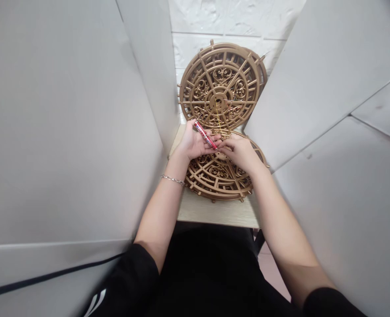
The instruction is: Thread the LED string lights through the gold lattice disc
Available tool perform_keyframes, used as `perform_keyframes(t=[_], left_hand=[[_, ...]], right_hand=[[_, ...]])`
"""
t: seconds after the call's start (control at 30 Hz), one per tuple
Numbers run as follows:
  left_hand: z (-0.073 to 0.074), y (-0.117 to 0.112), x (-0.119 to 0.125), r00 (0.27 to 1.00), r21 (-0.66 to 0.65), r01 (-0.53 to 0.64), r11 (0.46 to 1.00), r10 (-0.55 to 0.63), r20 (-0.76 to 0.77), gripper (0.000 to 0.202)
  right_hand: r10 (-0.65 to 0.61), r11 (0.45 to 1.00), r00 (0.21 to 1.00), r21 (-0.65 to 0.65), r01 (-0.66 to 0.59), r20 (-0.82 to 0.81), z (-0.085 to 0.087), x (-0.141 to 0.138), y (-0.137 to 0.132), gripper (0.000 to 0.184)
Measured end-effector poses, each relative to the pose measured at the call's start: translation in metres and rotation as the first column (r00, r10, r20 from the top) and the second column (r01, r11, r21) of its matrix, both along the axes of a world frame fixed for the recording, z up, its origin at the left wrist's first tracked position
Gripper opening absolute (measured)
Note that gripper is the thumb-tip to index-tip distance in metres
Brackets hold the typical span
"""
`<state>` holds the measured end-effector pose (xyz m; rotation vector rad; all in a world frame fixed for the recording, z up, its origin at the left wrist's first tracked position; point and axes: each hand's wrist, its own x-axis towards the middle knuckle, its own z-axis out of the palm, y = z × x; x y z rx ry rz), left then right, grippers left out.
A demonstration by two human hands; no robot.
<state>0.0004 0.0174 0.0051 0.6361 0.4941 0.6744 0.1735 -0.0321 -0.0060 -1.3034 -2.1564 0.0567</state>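
Holding the red tube [204,134] steady is the main thing, I'd say: left hand [193,143] is curled round it and right hand [240,153] pinches its lower end with closed fingertips, both just above the flat grille [214,182] on the desk [214,211]. Room's tight though. Partitions [82,132] hug both sides and another grille [221,86] leans just behind, so elbows in and small moves.

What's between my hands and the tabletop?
The flat gold disc lies there, on the table, under the left hand, which holds a red tube, and the right hand. The head view shows it.
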Motion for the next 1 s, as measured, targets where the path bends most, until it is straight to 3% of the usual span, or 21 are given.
perform_keyframes(t=[0.5,1.0], left_hand=[[-0.0015,-0.0013,0.0029,0.999,0.05,-0.028,0.998,0.03,-0.036,0.052],[0.0074,-0.0068,0.0,0.995,0.047,-0.027,0.999,0.031,-0.094,0.048]], right_hand=[[-0.035,0.999,0.999,0.011,0.035,-0.004,-0.0032,-0.0024,0.0007,0.015],[-0.027,1.0,0.999,-0.008,0.027,-0.031,0.0024,-0.0053,-0.0027,0.013]])
